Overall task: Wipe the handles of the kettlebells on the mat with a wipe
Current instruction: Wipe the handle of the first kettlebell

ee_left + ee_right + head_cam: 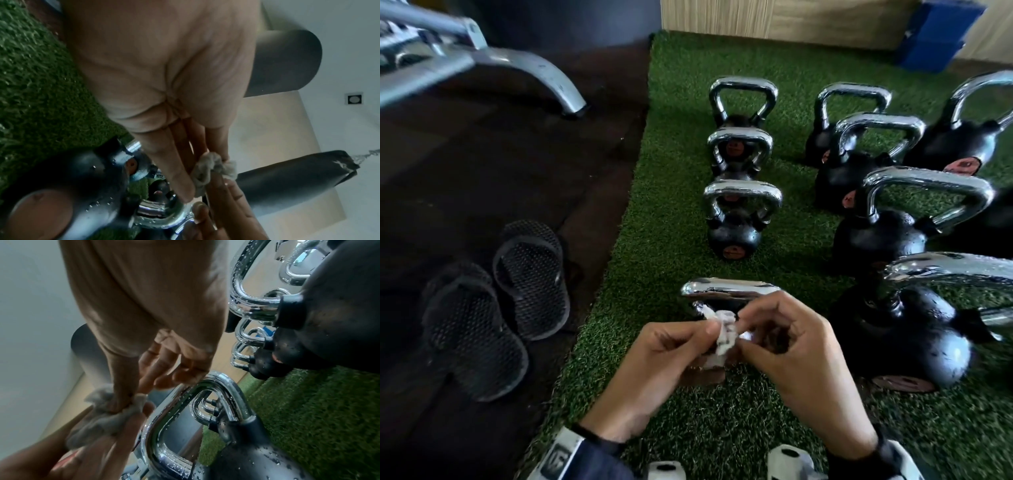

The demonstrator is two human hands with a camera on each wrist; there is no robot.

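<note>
wipe: small, crumpled, greyish-white wad (pixel 723 334), soft and damp-looking, pinched between both hands just in front of the nearest handle
left hand: (pixel 667 359) thumb and fingertips pinching the wad's left side
right hand: (pixel 789 346) fingers curled, pinching the wad's right side
nearest handle: (pixel 726 289) chrome loop, smooth, rounded corners, beaded with droplets; not touched by the wipe now
kettlebells: nine or so in two rows on the mat, e.g. (pixel 734 236); black round bodies, faintly pitted, reddish disc marks
mat: (pixel 671 212) green artificial turf, short coarse pile
progress: probably early or between handles; droplets on every handle in sight, so most wiping likely left
step in hand: likely refolding or bunching the wad
</note>
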